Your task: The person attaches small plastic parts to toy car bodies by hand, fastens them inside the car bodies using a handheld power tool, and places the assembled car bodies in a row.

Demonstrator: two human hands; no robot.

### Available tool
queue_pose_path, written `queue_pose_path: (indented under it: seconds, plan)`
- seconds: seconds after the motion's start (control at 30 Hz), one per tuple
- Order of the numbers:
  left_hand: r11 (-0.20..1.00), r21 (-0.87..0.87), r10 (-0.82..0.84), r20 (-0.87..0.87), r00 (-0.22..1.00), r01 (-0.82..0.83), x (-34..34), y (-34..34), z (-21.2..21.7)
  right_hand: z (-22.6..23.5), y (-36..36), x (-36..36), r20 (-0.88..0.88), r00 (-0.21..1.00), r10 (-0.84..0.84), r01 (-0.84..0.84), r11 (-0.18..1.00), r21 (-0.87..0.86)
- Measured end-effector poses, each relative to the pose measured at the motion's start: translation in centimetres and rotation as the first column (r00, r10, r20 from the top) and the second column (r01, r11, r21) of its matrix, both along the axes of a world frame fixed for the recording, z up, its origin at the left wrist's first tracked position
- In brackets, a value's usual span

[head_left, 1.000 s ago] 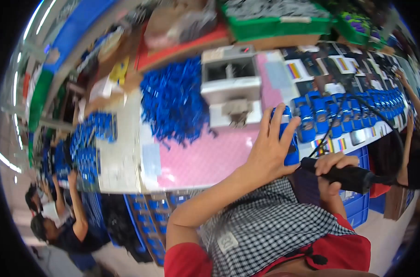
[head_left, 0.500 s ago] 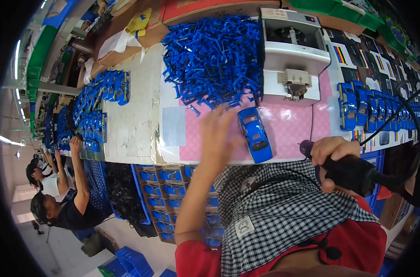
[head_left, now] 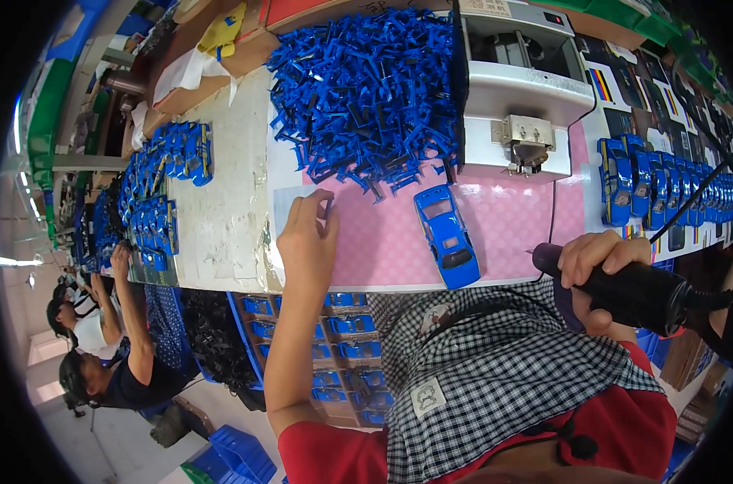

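Observation:
My left hand (head_left: 304,242) pinches a small blue plastic part (head_left: 328,207) between thumb and fingers, over the left edge of the pink mat. At the right, my right hand (head_left: 596,262) grips a black corded electric screwdriver (head_left: 637,292), its tip pointing left. Between the hands a blue toy car (head_left: 447,235) lies on the pink mat (head_left: 520,222), touched by neither. A big heap of small blue plastic parts (head_left: 362,97) covers the far side of the mat, with a few loose ones at its near edge.
A grey metal screw feeder (head_left: 520,97) stands at the back right. More blue cars form a row (head_left: 616,185) at the right and a group (head_left: 153,234) at the left. Below the table edge sits a divided box of cars (head_left: 354,323). Other people (head_left: 100,375) work at the far left.
My left hand has moved left from the near edge of the parts heap, and a small blue part now shows in its fingers. My right hand keeps hold of the screwdriver.

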State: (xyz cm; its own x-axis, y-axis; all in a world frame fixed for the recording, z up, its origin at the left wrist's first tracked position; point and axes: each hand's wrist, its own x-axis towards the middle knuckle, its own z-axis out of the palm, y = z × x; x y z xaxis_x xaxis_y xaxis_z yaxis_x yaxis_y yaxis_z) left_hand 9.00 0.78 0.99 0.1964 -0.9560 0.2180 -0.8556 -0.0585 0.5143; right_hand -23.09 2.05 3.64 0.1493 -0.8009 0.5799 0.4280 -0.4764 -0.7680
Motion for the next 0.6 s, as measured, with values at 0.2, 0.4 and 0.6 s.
queue_pose_path:
  seconds: [0.2,0.4,0.6]
  plan:
    - [0.955,0.249,-0.137,-0.105,0.985,0.159,-0.5,0.1,0.9,-0.4,-0.7,-0.3,-0.018,0.999,0.047,-0.048,0.998,-0.050]
    - [0.927,0.010,-0.363,0.270,0.892,0.374,0.8,-0.4,0.3,-0.5,-0.5,-1.1,0.006,0.999,0.036,-0.036,0.998,-0.045]
    - [0.946,0.062,-0.323,0.127,0.938,0.317,-1.2,-0.6,1.4,-1.0,-0.6,-1.2,0.045,0.999,0.022,-0.019,0.997,-0.070]
